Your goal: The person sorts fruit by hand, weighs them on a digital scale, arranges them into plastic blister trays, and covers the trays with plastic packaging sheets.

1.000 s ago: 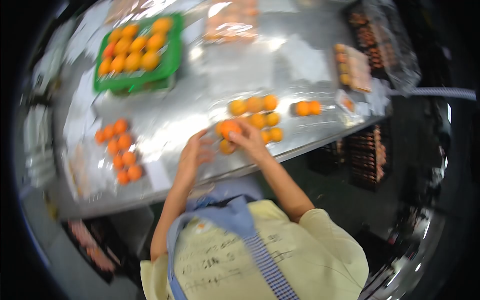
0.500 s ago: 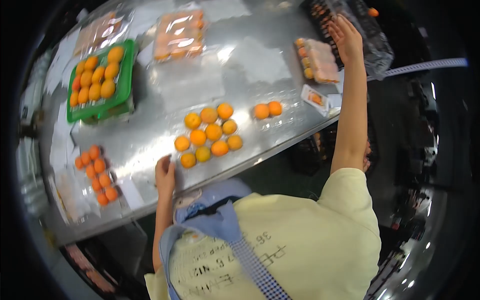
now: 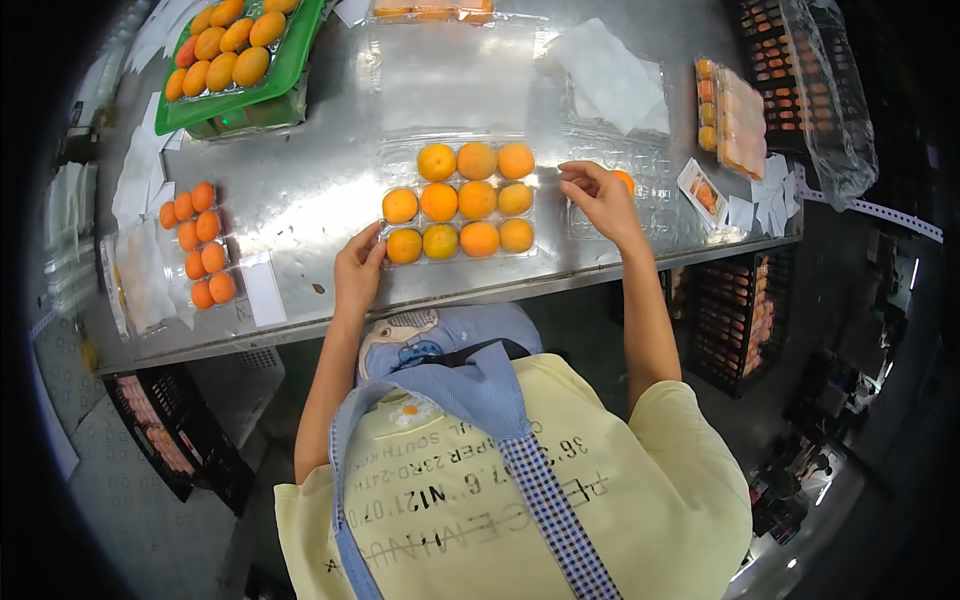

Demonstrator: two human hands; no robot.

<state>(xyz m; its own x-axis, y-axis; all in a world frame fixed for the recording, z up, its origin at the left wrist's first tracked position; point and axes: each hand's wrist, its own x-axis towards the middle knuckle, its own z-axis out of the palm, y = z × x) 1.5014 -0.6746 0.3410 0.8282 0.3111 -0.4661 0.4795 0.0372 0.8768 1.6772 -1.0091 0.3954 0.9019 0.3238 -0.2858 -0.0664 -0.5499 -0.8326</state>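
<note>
In front of me lies a clear plastic tray with rows of round orange fruits; its upper-left pocket has no fruit. My left hand is at the tray's left edge, thumb and fingers bent around the rim. Just right of the tray hovers my right hand, thumb and forefinger slightly apart with nothing visible between them. Behind its knuckles a loose orange fruit partly shows, over another clear tray.
A green crate bearing packed fruit stands upper left. Smaller orange fruits lie at left. To the right are a pink-covered fruit pack, a printed card and a black crate. The metal table's front edge runs before me.
My right hand has come back from the black crate at far right to beside the fruit tray. My left hand has moved up to the tray's left edge. The camera view has shifted.
</note>
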